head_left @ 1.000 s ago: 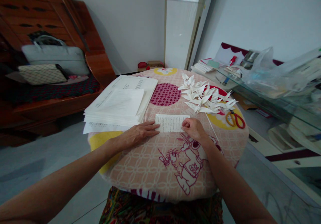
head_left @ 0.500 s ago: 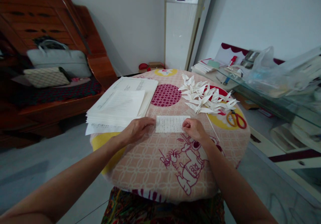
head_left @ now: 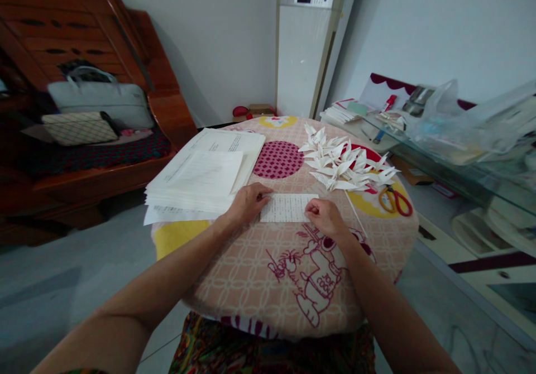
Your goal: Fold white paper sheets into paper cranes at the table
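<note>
Head: paper (head_left: 288, 208) touching right hand (head_left: 324, 218)

1 second ago the left hand (head_left: 249, 201) lay flat beside the near-left corner of the paper strip (head_left: 288, 207), fingers stretched toward it. Half a second later the fingers had curled in. Now the hand has slid toward the tabletop's far edge and sits just in front of the paper stack, its bent fingertips on the strip's far-left corner. The left forearm has swung with it and crosses the tabletop's near-left edge at a steeper angle.
</note>
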### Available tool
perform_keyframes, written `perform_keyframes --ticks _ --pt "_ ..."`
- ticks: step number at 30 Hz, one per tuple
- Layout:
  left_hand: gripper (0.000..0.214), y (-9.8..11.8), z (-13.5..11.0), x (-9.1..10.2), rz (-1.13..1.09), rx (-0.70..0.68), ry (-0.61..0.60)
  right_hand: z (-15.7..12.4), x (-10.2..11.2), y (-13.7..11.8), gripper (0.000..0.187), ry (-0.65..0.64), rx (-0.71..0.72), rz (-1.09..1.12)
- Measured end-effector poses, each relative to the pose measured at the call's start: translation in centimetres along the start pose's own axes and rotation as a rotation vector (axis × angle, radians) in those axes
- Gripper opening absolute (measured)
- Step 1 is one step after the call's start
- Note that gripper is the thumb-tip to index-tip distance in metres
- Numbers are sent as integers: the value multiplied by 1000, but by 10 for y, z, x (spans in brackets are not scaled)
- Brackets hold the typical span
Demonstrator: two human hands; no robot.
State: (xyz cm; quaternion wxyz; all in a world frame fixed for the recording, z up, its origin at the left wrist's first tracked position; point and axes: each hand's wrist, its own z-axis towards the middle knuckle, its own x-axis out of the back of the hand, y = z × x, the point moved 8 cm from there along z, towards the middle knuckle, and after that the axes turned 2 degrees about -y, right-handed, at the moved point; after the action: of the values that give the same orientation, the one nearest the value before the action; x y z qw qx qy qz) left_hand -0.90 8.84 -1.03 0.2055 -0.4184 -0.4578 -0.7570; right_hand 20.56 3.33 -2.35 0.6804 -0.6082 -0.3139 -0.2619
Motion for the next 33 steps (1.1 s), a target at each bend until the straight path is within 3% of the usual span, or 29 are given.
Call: perform_keyframes --ticks 6,15,22,25,33 --pt "33 10 1 -4 41 -109 -19 -2 -1 -1 8 -8 1 5" --pt "23 21 -3 1 -24 -89 50 -3 2 -7 9 -27 -11 -106" --pt "34 7 -7 -1 -68 103 -8 -59 -13 -61 13 -6 67 -494" --pt "39 4 -7 0 -5 152 -39 -86 -22 -78 15 30 66 -439" --pt "52 3 -8 7 151 176 52 -126 -40 -107 23 21 189 -271"
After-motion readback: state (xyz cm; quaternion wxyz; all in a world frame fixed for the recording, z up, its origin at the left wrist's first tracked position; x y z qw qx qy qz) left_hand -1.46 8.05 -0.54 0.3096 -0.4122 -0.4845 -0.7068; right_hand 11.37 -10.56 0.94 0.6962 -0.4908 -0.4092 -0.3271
